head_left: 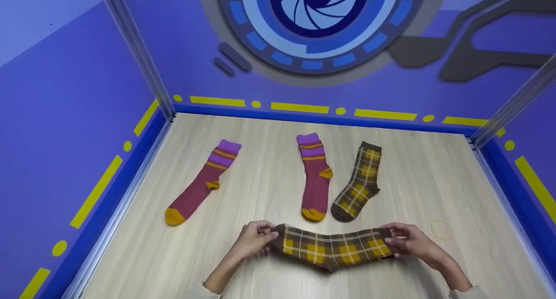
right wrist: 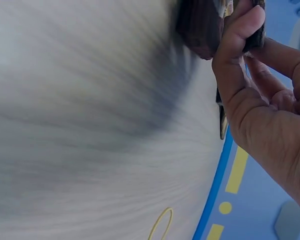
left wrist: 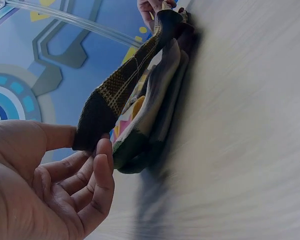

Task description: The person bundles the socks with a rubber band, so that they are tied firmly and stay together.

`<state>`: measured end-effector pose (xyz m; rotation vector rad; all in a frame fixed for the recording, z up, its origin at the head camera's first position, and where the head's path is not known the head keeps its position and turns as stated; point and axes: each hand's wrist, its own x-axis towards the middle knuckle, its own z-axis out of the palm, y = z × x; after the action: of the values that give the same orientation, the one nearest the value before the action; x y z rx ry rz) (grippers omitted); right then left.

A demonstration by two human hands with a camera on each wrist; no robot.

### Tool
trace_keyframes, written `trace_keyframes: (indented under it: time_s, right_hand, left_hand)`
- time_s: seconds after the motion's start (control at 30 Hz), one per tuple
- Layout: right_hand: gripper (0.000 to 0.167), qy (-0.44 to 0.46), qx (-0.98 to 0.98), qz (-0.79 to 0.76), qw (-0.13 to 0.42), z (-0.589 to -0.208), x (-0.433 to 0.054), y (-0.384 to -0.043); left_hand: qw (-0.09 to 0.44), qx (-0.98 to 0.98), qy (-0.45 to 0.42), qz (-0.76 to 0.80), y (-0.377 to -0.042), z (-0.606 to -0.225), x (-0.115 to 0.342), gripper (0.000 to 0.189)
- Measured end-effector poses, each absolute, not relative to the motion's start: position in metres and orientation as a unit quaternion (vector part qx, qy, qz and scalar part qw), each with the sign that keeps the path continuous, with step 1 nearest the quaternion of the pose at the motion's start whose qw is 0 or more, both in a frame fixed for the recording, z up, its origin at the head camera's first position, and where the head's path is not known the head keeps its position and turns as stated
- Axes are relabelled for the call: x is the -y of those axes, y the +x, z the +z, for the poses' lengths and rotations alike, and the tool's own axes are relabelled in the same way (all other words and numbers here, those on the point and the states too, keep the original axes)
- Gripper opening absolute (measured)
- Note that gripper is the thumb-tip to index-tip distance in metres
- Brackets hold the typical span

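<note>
A brown and yellow plaid sock [head_left: 334, 247] is stretched sideways between both hands, its heel pointing toward the person. My left hand [head_left: 256, 238] pinches the dark toe between thumb and fingers. At the dark cuff end, my right hand [head_left: 410, 242] pinches the sock, thumb on the near side. In the left wrist view, more dark and pale fabric [left wrist: 160, 95] hangs below the upper layer of the sock, close over the table. A second plaid sock [head_left: 358, 181] lies flat just beyond, its toe toward the person.
Left of that plaid sock lies a maroon sock [head_left: 315, 181] with purple cuff and orange heel and toe. Its lookalike, another maroon sock [head_left: 202, 181], lies slanted farther left. A thin yellow rubber band [head_left: 442, 230] rests near my right hand. Blue-purple walls [head_left: 278, 88] enclose the wooden table [head_left: 260, 160].
</note>
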<state>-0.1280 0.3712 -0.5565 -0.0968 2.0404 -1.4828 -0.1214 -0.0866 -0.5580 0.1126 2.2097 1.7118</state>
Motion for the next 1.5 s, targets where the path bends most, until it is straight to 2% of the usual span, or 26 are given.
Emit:
trace_keyframes:
  time_s: [0.37,0.6,0.8,0.93,1.27,1.5]
  right_hand:
    - [0.043,-0.032,-0.797,-0.536,0.278,-0.562,-0.371,-0.128]
    - [0.044,-0.029,-0.816,-0.517,0.258,-0.566,-0.368,-0.127]
    - [0.047,-0.027,-0.84,-0.492,0.225,-0.567,-0.367,-0.128]
    - [0.047,-0.042,-0.855,-0.472,0.213,-0.564,-0.367,-0.129]
    - [0.044,-0.071,-0.833,-0.489,0.25,-0.561,-0.374,-0.131]
    - [0.047,-0.043,-0.825,-0.5,0.262,-0.563,-0.376,-0.129]
  left_hand:
    - [0.126,-0.797,0.045,0.589,-0.13,-0.564,0.084,0.013]
    - [0.118,-0.815,0.049,0.566,-0.133,-0.571,0.088,0.016]
    - [0.066,-0.864,0.045,0.496,-0.134,-0.576,0.09,0.011]
    - [0.065,-0.871,0.041,0.484,-0.134,-0.576,0.089,0.01]
    - [0.072,-0.88,0.03,0.469,-0.137,-0.575,0.091,0.011]
    - [0.06,-0.879,0.053,0.469,-0.137,-0.575,0.086,0.013]
